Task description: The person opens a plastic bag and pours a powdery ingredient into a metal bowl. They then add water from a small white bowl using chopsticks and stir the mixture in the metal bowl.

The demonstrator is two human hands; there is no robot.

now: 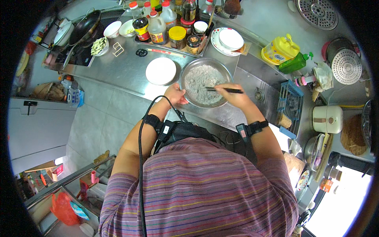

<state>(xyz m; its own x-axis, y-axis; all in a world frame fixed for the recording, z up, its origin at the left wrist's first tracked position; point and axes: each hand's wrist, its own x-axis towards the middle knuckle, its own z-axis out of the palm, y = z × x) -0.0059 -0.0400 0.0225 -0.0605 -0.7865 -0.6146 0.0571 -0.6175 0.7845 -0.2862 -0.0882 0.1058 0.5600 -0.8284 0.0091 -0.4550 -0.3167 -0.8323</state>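
A round metal mixing bowl (207,61) sits on the steel counter in front of me, holding pale, crumbly flour (199,79). My right hand (232,94) is closed round a pair of dark chopsticks (237,91), whose tips reach into the flour near the bowl's middle. At the bowl's lower left side, my left hand (175,94) grips the rim; some of its fingers are hidden. Just left of the bowl stands a white plate (160,71).
Behind the bowl, a tray (204,50) carries several bottles and jars. A sink (252,77) lies to the right, with a blue rack (290,106) and a yellow jug (279,50). A wok (85,27) and a bowl of sliced food (100,47) are at the far left.
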